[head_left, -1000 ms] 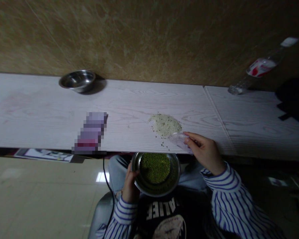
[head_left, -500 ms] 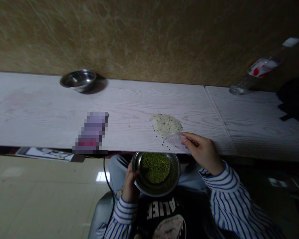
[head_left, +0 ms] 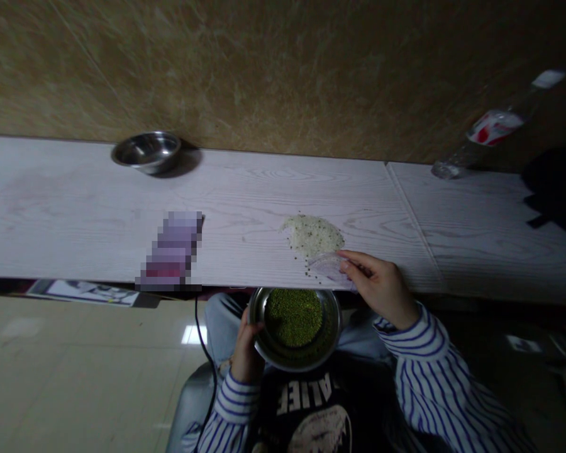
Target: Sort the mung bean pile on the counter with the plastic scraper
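Your left hand [head_left: 248, 349] has its grip clamped on the left rim of a round, shiny steel bowl [head_left: 332, 327], held over your lap just off the desk's near edge; small green beans [head_left: 295, 314] cover its bottom. Your right hand [head_left: 382, 283] pinches a thin, clear, purplish plastic piece [head_left: 327, 264], thumb and fingers together on it, at the near side of a loose pile of white grains with dark specks [head_left: 314, 236] on the white wood-grain desk [head_left: 245, 189]. Can't tell if the plastic touches the desk. A few dark bits lie beside the pile.
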The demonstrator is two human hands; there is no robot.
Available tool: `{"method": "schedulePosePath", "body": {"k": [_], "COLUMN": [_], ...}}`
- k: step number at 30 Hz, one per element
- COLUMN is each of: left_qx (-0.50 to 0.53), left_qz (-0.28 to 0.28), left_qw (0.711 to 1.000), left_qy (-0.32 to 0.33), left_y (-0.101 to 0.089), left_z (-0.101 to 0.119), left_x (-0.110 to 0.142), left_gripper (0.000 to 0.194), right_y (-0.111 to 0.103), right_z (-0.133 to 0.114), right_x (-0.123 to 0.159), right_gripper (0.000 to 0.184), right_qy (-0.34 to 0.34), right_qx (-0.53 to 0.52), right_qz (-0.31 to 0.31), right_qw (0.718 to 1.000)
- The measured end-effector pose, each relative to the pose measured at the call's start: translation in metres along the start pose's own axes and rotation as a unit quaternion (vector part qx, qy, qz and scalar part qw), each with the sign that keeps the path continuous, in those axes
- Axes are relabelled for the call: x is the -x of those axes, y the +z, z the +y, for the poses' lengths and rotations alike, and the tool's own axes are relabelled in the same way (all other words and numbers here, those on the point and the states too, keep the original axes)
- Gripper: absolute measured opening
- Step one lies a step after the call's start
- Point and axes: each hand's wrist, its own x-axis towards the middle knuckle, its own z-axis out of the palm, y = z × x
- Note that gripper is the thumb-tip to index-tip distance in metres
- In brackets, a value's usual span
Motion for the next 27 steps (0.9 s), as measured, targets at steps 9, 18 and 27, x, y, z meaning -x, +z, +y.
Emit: {"method": "schedulePosePath", "body": {"k": [9,18,27], "left_qx": [0.003,0.0,0.007], "left_qz": [-0.013,-0.02,-0.021], "left_qw": [1.0,1.0,1.0], "left_qy": [-0.005,-0.008,-0.001], "left_y": [0.0029,0.0028,-0.0025], "left_z": [0.0028,0.0023,-0.0005], "left_x": [0.0024,0.0007,0.0], "left_gripper": [0.054,0.058,0.058], "right_y": [-0.0011,-0.001,0.0045], "right_z": [0.002,0.0067,0.0073], "right_x": [0.0008,-0.0015,-0.0043], "right_gripper": [0.031,0.031,0.033], "right_qy": [-0.001,-0.007,-0.004], "right_qx": [0.008,0.007,-0.001], "right_qz": [-0.017,-0.007,0.003], "right_qw": [1.0,1.0,1.0]}}
